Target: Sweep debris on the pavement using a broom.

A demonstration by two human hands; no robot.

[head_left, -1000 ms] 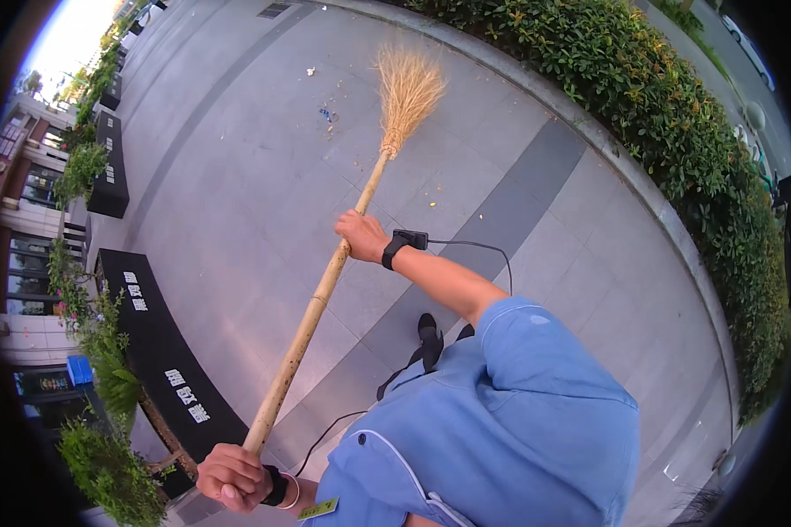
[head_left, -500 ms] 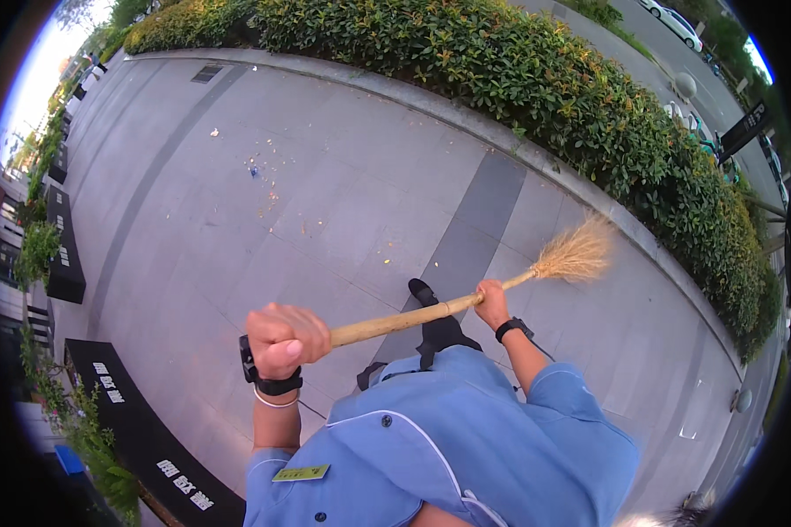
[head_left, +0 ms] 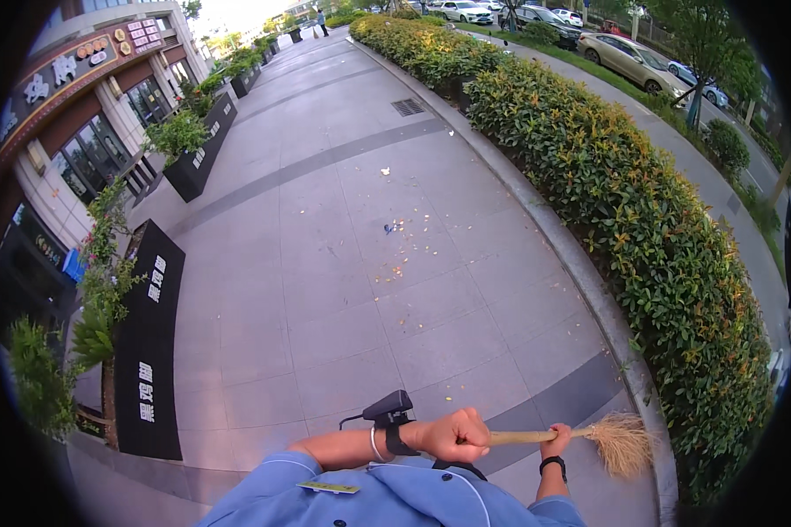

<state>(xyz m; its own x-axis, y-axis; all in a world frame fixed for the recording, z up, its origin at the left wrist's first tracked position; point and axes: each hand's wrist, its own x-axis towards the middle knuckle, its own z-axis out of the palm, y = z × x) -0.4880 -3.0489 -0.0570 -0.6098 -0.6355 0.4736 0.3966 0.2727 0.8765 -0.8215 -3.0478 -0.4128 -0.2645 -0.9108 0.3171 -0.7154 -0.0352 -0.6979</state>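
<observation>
"Tan and strawlike, the broom (head_left: 599,432) is noticed; where is it found?"

"The bristles (head_left: 626,446) are seen at four o'clock, just beside the kerb (head_left: 665,458); the handle (head_left: 517,436) is angled towards five o'clock."

"And the fingers?"

"The handle's end is enclosed by the left hand (head_left: 460,435), fingers clenched round it; by the right hand (head_left: 555,442), fingers wrapped, it is grasped just short of the bristles."

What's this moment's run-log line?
left hand: holds broom | right hand: holds it nearer bristles | bristles: beside curb | litter: on paving
</observation>
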